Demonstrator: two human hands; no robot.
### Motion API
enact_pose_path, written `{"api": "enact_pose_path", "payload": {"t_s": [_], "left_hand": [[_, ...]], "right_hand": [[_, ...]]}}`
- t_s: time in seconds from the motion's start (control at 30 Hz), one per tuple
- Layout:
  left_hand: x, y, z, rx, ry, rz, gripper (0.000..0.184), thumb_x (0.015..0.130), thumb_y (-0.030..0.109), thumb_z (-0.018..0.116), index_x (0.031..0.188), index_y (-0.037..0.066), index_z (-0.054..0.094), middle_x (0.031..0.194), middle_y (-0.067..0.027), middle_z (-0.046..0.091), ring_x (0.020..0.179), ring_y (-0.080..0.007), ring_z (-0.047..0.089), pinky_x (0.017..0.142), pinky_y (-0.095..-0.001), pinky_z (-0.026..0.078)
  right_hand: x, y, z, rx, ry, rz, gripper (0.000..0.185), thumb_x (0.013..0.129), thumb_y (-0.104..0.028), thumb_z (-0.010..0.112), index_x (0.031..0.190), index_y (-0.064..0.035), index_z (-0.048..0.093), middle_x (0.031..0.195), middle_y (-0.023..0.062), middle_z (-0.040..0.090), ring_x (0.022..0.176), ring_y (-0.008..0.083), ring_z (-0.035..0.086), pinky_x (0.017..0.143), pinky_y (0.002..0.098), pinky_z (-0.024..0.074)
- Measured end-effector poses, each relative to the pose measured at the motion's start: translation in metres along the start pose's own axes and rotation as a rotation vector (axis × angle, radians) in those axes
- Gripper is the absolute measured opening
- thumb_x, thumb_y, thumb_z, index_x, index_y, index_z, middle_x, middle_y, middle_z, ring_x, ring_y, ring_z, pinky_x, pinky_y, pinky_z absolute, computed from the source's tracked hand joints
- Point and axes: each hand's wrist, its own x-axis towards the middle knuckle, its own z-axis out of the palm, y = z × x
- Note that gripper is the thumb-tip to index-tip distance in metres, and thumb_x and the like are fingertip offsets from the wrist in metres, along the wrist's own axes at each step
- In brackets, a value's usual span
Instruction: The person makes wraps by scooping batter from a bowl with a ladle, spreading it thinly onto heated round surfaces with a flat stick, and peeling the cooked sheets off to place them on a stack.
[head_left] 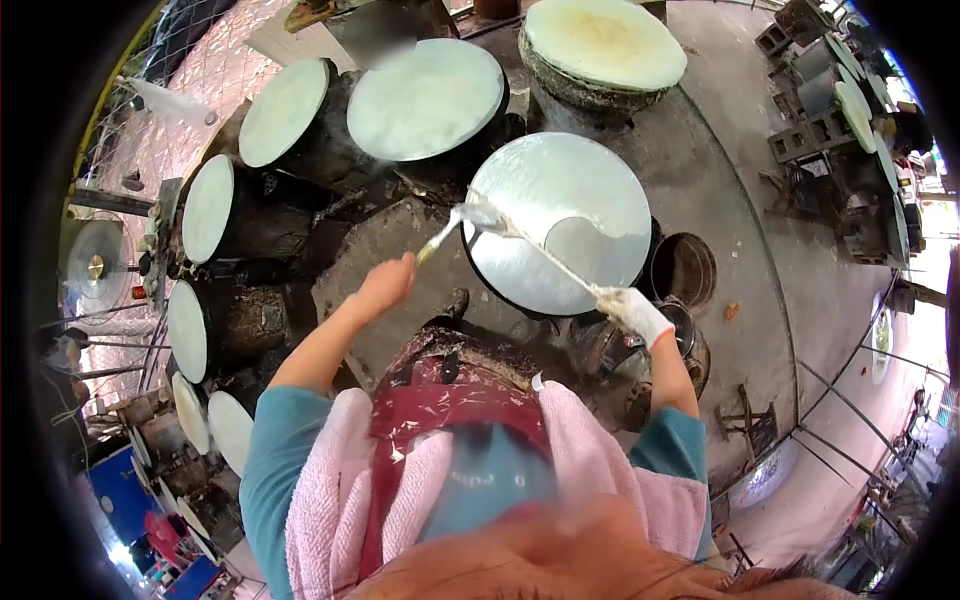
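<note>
A large round griddle [540, 170] in front of me carries a shiny white wet layer. A darker round patch shows on its right half. My bare left hand [388, 285] is closed on the handle of a ladle [480, 214], whose white-coated bowl is over the griddle's left edge. My right hand [634, 312], in a white glove, grips a thin pale stick [560, 266] at the griddle's lower right rim. The stick slants up and left to the ladle bowl, where the two meet or overlap; I cannot tell whether they touch.
Round white-topped griddles [425, 100] stand on dark drums in an arc to the left, with a wider one [605, 42] at the back. A rusty bucket [684, 270] stands right of the griddle. More drums and concrete blocks [810, 138] line the right.
</note>
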Motion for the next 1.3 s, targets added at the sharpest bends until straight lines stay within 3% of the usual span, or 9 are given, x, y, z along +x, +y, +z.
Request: {"api": "enact_pose_path", "payload": {"t_s": [0.23, 0.37, 0.47, 0.7, 0.9, 0.97, 1.03, 1.13, 1.3], "left_hand": [[-0.055, 0.001, 0.047, -0.258, -0.152, 0.248, 0.018, 0.089, 0.019, 0.052, 0.093, 0.002, 0.045, 0.071, -0.0229, 0.061, 0.068, -0.0444, 0.061, 0.061, -0.0547, 0.046], [-0.051, -0.016, 0.004, -0.468, -0.032, 0.32, 0.017, 0.09, 0.017, 0.057, 0.1, 0.005, 0.049, 0.071, -0.0195, 0.061, 0.066, -0.0384, 0.062, 0.058, -0.0465, 0.046], [-0.06, -0.047, -0.025, -0.715, 0.226, 0.288, 0.016, 0.091, 0.013, 0.058, 0.105, 0.006, 0.053, 0.063, -0.0133, 0.056, 0.055, -0.0229, 0.055, 0.053, -0.034, 0.042], [-0.073, -0.135, -0.038, -0.777, 0.31, 0.132, 0.011, 0.092, 0.012, 0.057, 0.092, 0.002, 0.053, 0.062, -0.006, 0.048, 0.056, -0.0116, 0.042, 0.052, -0.0293, 0.038], [-0.104, -0.16, -0.002, -0.975, 0.254, -0.052, 0.013, 0.093, 0.01, 0.055, 0.086, 0.001, 0.052, 0.062, -0.0004, 0.045, 0.058, -0.0077, 0.038, 0.052, -0.0267, 0.035], [-0.109, -0.159, 0.012, -1.016, 0.282, -0.082, 0.013, 0.094, 0.011, 0.055, 0.085, 0.001, 0.052, 0.063, 0.002, 0.044, 0.058, -0.0062, 0.037, 0.052, -0.0256, 0.034], [-0.11, -0.15, 0.015, -1.056, 0.301, -0.107, 0.013, 0.094, 0.012, 0.055, 0.085, 0.002, 0.053, 0.063, 0.0036, 0.043, 0.058, -0.0048, 0.037, 0.051, -0.0243, 0.032], [-0.116, -0.123, 0.011, -1.136, 0.296, -0.168, 0.013, 0.095, 0.013, 0.054, 0.086, 0.003, 0.053, 0.063, 0.0049, 0.042, 0.055, -0.0032, 0.037, 0.047, -0.0223, 0.03], [-0.123, -0.065, 0.003, -1.314, 0.227, -0.257, 0.011, 0.096, 0.013, 0.053, 0.089, 0.005, 0.051, 0.062, 0.0057, 0.044, 0.049, -0.0023, 0.039, 0.041, -0.0199, 0.029]], "right_hand": [[-0.035, 0.115, 0.133, 0.868, 0.249, -0.124, 0.028, 0.092, -0.023, 0.061, 0.118, -0.012, 0.06, 0.068, -0.0082, 0.05, 0.053, 0.0045, 0.042, 0.049, 0.0197, 0.0326], [-0.009, 0.021, 0.213, 1.159, 0.105, -0.097, 0.016, 0.091, -0.027, 0.062, 0.1, -0.0141, 0.061, 0.062, -0.0038, 0.052, 0.045, 0.0075, 0.044, 0.042, 0.0238, 0.0363], [0.057, -0.061, 0.269, 1.081, 0.308, -0.124, 0.02, 0.092, -0.032, 0.059, 0.098, -0.0127, 0.062, 0.062, -0.0014, 0.053, 0.043, 0.0093, 0.044, 0.039, 0.0258, 0.0355], [0.15, -0.015, 0.321, 0.279, 1.111, -0.039, 0.046, 0.095, -0.045, 0.047, 0.089, -0.0018, 0.06, 0.071, 0.0071, 0.056, 0.069, 0.0171, 0.05, 0.064, 0.0324, 0.042], [0.101, 0.008, 0.283, 0.787, 1.103, -0.128, 0.038, 0.096, -0.04, 0.051, 0.077, -0.0082, 0.059, 0.059, -0.0011, 0.052, 0.051, 0.0108, 0.049, 0.046, 0.0289, 0.0371], [0.092, -0.009, 0.302, 0.554, 1.017, -0.198, 0.039, 0.096, -0.039, 0.05, 0.078, -0.005, 0.059, 0.061, 0.0053, 0.057, 0.052, 0.0163, 0.054, 0.048, 0.0322, 0.0409], [0.098, 0.016, 0.313, -0.252, 1.097, -0.252, 0.038, 0.095, -0.038, 0.048, 0.088, -0.0021, 0.059, 0.078, 0.0249, 0.061, 0.073, 0.0431, 0.059, 0.063, 0.0481, 0.0463], [0.059, 0.025, 0.279, -0.199, 1.065, 0.073, 0.038, 0.095, -0.038, 0.043, 0.104, -0.0039, 0.055, 0.086, 0.0258, 0.064, 0.084, 0.0467, 0.061, 0.072, 0.0547, 0.0469], [0.052, 0.067, 0.195, 0.13, 1.034, -0.057, 0.036, 0.095, -0.033, 0.046, 0.088, -0.0015, 0.06, 0.08, 0.0239, 0.064, 0.072, 0.0406, 0.061, 0.064, 0.0458, 0.0471]]}}
